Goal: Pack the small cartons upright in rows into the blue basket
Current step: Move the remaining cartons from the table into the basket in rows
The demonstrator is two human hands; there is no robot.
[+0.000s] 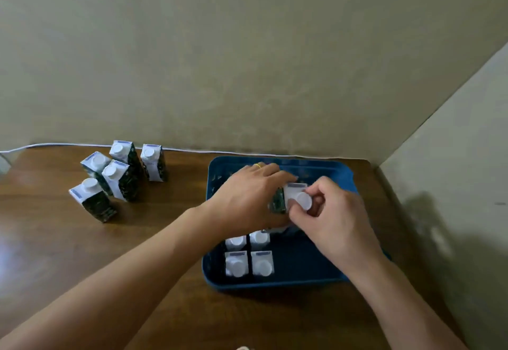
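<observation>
Both hands over the blue plastic basket (341,174) on the right, left hand (248,196) and right hand (334,216) gripping one small dark carton with a white cap (295,198), four cartons (248,255) upright inside at the near left, five more cartons (118,176) standing on the brown wooden table (55,239) at the far left

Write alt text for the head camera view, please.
Both hands, the left hand and the right hand, hold one small carton over a blue basket that has four visible cartons upright in rows. Five more cartons stand on the wooden table.
</observation>
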